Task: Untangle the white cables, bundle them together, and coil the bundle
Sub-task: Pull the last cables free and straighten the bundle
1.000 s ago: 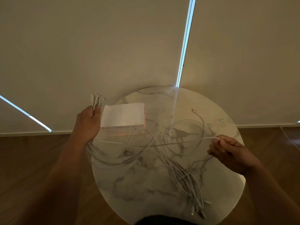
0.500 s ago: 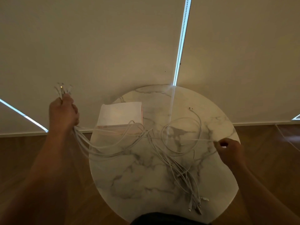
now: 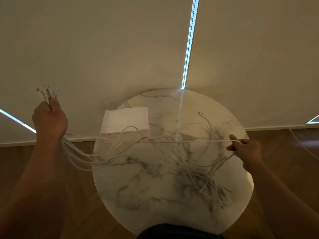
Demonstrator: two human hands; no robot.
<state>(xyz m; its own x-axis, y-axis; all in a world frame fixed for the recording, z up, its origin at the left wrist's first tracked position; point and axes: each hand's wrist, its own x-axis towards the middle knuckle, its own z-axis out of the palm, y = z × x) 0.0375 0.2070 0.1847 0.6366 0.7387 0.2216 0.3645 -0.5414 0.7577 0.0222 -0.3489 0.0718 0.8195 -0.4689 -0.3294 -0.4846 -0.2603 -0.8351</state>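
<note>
I have the two hands spread wide apart. The left hand [image 3: 50,121] is raised beside the counter [image 3: 146,195], its fist closed round a gathered sheaf of white cables [image 3: 86,165]. Their connector ends [image 3: 47,93] stick up in a cluster above the thumb. From below that fist the strands sag and run rightward onto the marble top. There they pass over the near edge of a pale box [image 3: 126,121] that sits between the hands, nearer the left one.

Midway between the hands the strands cross one another. One strand [image 3: 198,141] is drawn nearly straight across to the right hand [image 3: 246,148], which pinches it with curled fingers, one finger sticking out. Below and just inward of the right hand the rest lies in a loose tangle [image 3: 203,180], with free ends trailing back toward me. One stray plug [image 3: 200,113] lies beyond that hand, apart from the gathered set.

My read is that one end of the set is collected, so bundling has begun. Untangling looks only partly done: the snarl by the right hand is unresolved and one plug lies outside the sheaf. Coiling has not started.
</note>
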